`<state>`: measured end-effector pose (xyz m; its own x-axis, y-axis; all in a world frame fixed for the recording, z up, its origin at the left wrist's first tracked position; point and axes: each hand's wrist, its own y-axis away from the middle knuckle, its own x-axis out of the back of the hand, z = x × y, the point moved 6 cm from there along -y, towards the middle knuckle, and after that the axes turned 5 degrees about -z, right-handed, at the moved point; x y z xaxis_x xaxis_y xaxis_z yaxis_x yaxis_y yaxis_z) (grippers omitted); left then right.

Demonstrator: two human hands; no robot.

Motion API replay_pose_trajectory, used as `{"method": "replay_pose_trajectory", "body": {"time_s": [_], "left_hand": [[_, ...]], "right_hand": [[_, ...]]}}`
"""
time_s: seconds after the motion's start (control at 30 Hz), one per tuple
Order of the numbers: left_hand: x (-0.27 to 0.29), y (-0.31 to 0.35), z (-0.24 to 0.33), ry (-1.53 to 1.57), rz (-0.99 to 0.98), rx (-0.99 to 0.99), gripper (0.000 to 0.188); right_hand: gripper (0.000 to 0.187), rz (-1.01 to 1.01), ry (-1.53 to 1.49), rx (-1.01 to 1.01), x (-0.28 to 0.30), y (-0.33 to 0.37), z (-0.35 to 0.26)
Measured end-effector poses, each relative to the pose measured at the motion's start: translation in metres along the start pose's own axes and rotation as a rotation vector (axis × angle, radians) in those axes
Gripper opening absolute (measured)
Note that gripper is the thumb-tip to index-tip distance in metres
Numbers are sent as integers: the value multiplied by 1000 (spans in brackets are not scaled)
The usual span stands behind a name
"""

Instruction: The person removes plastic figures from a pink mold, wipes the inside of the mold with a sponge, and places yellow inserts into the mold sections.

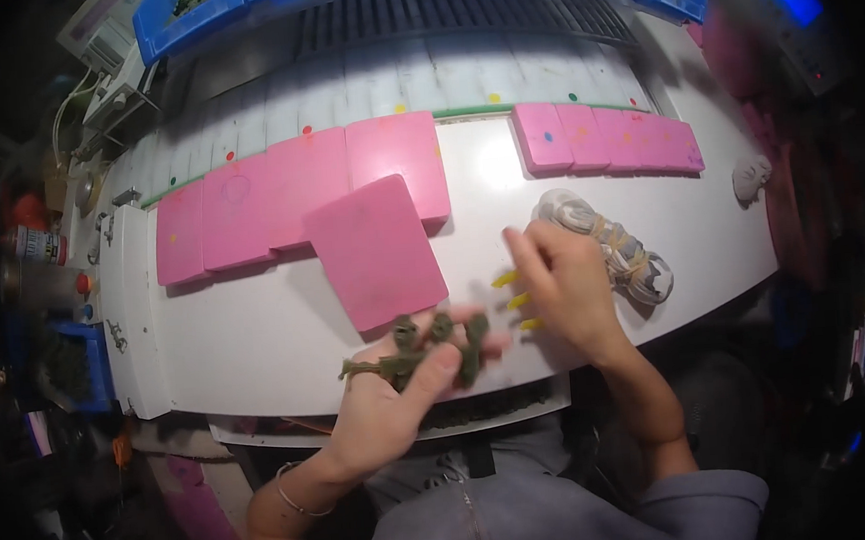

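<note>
My left hand [392, 403] is closed around several small, dark green, lumpy pieces [443, 354]; their kind is too blurred to name. The thumb lies across them, and one stem-like piece sticks out past the palm to the left. My right hand [569, 286] hovers to the right of it, fingers spread and bent, with nothing visible between them. Yellow tips [517, 301] show at its fingers. Beside that hand lies a white-and-grey bundle [627, 256] bound with tan bands. A pink slab [376, 254] rests askew, just beyond my left hand.
Pink blocks [238, 218] stand in a row at the back left of the white table [488, 196], with smaller pink blocks [609, 137] at the back right. Blue bins [194, 16] sit above a slotted grille [465, 17]. A crumpled white lump [751, 177] lies far right.
</note>
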<state>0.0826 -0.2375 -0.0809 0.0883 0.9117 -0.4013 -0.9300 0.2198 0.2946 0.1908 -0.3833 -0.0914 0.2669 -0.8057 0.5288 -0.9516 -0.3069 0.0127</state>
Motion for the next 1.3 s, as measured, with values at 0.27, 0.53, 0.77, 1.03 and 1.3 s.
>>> {"method": "replay_pose_trajectory", "body": {"time_s": [0.27,0.53,0.77,1.03,1.3], "left_hand": [[-9,-9,12,175,69,-619,66],[7,-4,16,119,59,-263,118],[-8,-16,25,-436,-152,9,30],[-22,-17,17,-467,-157,11,20],[-29,-12,24,-445,-125,-46,16]], "right_hand": [[17,-197,-560,220,-26,37,-40],[23,-265,-550,203,-5,22,-44],[17,-198,-287,454,-6,26,-73],[29,-111,-234,326,-1,26,-57],[37,-38,-509,208,-3,30,-47]]}}
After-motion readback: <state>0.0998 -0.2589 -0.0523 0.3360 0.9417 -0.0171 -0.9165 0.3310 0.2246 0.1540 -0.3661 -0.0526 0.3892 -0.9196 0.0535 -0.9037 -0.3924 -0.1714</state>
